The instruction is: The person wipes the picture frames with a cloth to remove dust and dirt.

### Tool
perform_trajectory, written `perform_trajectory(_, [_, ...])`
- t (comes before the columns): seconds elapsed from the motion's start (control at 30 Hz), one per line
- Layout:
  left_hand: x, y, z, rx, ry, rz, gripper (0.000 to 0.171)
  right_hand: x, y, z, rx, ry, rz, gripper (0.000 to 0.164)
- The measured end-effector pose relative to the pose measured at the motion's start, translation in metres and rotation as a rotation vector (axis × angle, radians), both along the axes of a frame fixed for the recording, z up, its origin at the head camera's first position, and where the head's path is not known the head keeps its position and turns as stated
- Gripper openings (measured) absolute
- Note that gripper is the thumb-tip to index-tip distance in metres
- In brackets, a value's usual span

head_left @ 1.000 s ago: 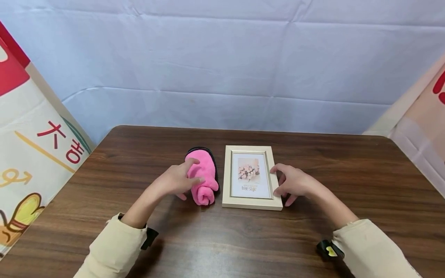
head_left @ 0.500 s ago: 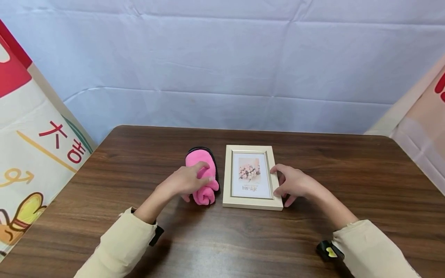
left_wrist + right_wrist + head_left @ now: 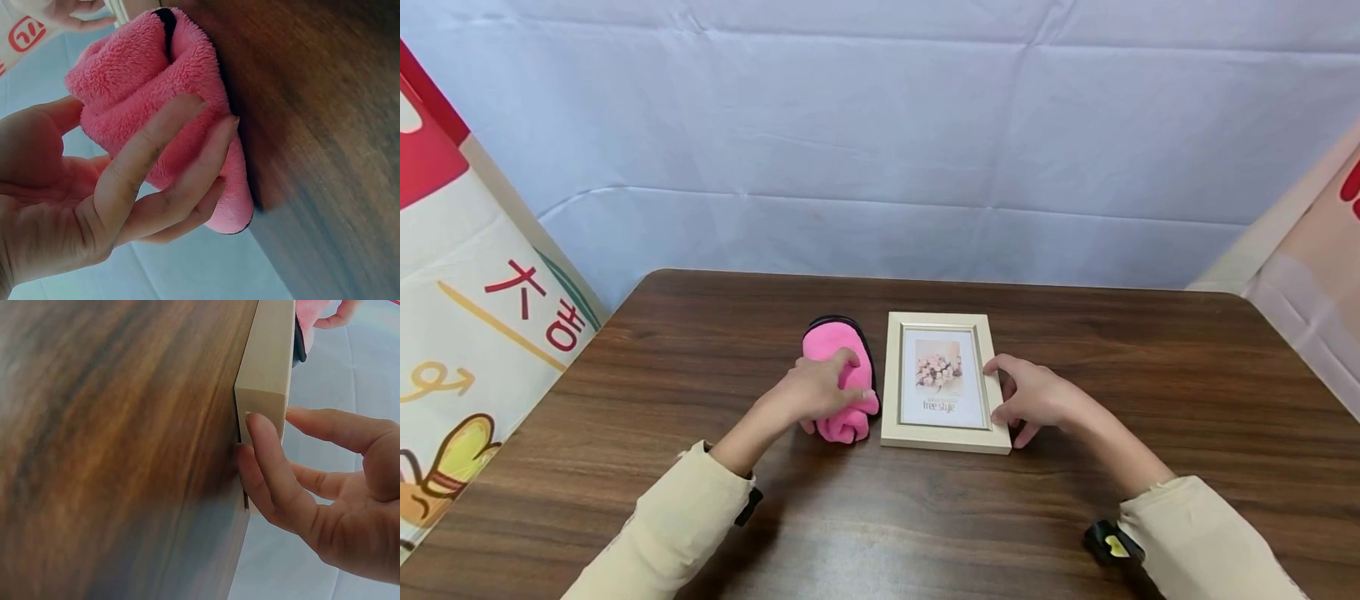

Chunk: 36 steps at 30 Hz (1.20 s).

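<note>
Setting: brown wood-grain table (image 3: 925,517) filled the lower half of the head view, with a creased pale blue sheet (image 3: 880,150) hung across the top and printed banners at the left and right edges.

Cloth: a pink fleece cloth (image 3: 838,379), rolled up and edged in black, lay at the centre of the frame, just left of the picture frame and nearly touching it.

Left hand: the left hand (image 3: 808,396) sat over the lower part of the roll; in the left wrist view its fingers (image 3: 156,156) curled round the cloth (image 3: 156,87) and gripped it.

Picture frame: a cream picture frame (image 3: 942,382) with a flower print lay flat, just right of centre.

Right hand: the right hand (image 3: 1033,400) was at the frame's lower right side. In the right wrist view its fingertips (image 3: 259,434) pressed against the side edge of the frame (image 3: 269,362) while the thumb stretched above the face; the fingers were bent lightly against it and did not plainly close round it.

Handling, cloth: it looked light, soft and floppy, with a grippy pile. It would likely squash in the hand and could unroll if taken by one end, so a grasp round the middle of the roll seemed safest.

Handling, frame: it looked stiff and fairly light, with a smooth finish and probably a breakable front pane. It seemed best held by its side edges, off the pane.
</note>
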<state>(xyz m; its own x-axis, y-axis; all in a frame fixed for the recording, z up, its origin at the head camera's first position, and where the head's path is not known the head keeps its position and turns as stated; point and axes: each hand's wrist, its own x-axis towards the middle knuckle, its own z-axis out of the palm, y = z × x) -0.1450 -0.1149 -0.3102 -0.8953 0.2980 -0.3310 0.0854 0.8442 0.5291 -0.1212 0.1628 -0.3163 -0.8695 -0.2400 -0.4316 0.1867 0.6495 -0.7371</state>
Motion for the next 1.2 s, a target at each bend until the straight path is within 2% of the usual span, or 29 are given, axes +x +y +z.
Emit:
perform_trajectory(0.27, [0.0005,0.0032,-0.004,0.011,-0.007,0.019,0.044,0.0008,0.0007,0.0008,0.003,0.001,0.012,0.062])
perform_trajectory(0.7, [-0.0023,0.0021,-0.005,0.029,-0.039,-0.007,0.05,0.0004,0.0005,0.0021,0.013,-0.002,0.0,0.062])
perform_trajectory(0.97, [-0.0044,-0.0006,-0.0042,0.004,-0.005,-0.06,0.043,0.0005,0.0003,0.0011,0.01,-0.003,-0.005,0.061])
perform_trajectory(1.07, [-0.0039,-0.0013,-0.0039,0.004,-0.006,-0.078,0.036,0.0003,0.0007,0.0007,0.009,-0.003,-0.003,0.062])
perform_trajectory(1.2, [-0.0022,-0.0015,-0.0032,-0.012,0.004,-0.134,0.025,0.0003,0.0011,0.0008,0.007,-0.002,0.0,0.062])
